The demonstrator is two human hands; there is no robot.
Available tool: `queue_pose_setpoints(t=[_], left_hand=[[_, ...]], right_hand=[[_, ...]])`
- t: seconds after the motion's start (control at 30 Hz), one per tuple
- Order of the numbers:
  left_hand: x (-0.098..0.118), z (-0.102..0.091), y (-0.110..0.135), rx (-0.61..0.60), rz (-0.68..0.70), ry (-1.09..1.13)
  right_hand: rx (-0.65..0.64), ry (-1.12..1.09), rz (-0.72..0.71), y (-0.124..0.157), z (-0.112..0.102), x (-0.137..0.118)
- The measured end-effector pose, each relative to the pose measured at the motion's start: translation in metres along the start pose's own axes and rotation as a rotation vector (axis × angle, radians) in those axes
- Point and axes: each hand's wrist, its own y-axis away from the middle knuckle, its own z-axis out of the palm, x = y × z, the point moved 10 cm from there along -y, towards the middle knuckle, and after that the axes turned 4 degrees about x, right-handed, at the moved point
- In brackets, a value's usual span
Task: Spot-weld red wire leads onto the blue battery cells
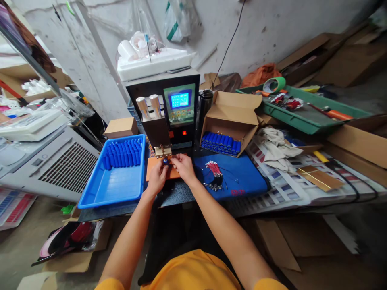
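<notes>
Under the electrodes of a black spot welder (180, 139), both hands meet over an orange pad (173, 174). My left hand (157, 175) is closed on a small blue battery cell (166, 161), end toward me, just below the electrode tips (162, 151). My right hand (184, 167) pinches close against the cell's other side; what lies between its fingertips is too small to make out. To the right, a bundle of red and black wire leads (214, 171) rests on a blue mat (242, 179).
Left of the welder, a blue tray (113, 201) holds several upright blue cells (125, 153). A cardboard box (236, 106) of stacked cells (220, 143) stands right. Farther right are a green tray (314, 125), cloth gloves (278, 149) and a gold-coloured plate (320, 178).
</notes>
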Motion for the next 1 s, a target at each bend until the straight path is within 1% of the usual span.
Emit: queue_pose_setpoints(t=[0.27, 0.4, 0.57, 1.0], left_hand=[[-0.0019, -0.0028, 0.0002, 0.027, 0.022, -0.022], [-0.0014, -0.004, -0.0007, 0.044, 0.041, -0.039], [-0.0021, -0.0054, -0.0018, 0.061, 0.046, -0.051], [-0.0037, -0.0057, -0.0009, 0.075, 0.035, -0.067]], right_hand=[[-0.012, 0.115, -0.066, -0.0011, 0.0061, -0.0023], [0.023, 0.233, -0.116, -0.0022, 0.0046, -0.0036], [0.062, 0.336, -0.132, -0.0044, 0.0021, -0.0021], [0.082, 0.352, -0.169, -0.0014, 0.0009, -0.0087]])
